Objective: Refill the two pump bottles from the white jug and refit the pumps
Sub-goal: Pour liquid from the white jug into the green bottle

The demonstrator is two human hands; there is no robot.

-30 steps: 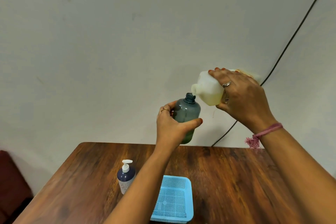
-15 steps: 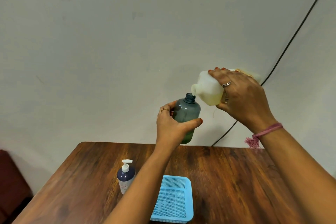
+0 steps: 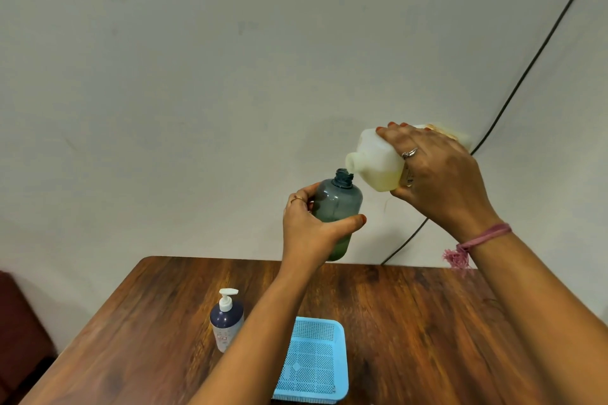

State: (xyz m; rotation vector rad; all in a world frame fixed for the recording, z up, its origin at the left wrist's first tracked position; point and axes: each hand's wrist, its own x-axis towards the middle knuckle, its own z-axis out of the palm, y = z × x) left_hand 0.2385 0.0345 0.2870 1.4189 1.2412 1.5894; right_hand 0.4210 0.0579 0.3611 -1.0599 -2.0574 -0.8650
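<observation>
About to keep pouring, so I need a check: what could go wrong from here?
1. Spill: the jug is tipped with its spout just beside the grey bottle's narrow neck, and both are held in the air over the table, so liquid may miss.
2. Slip: the left hand grips the bottle alone, with no support underneath.
3. The pump for this bottle is not in view.

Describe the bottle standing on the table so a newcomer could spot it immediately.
On the wooden table, look left of the blue basket. The small bottle stands there upright, untouched, dark navy above a pale label. Only it wears a white pump; the grey bottle held above is open-necked.
</observation>
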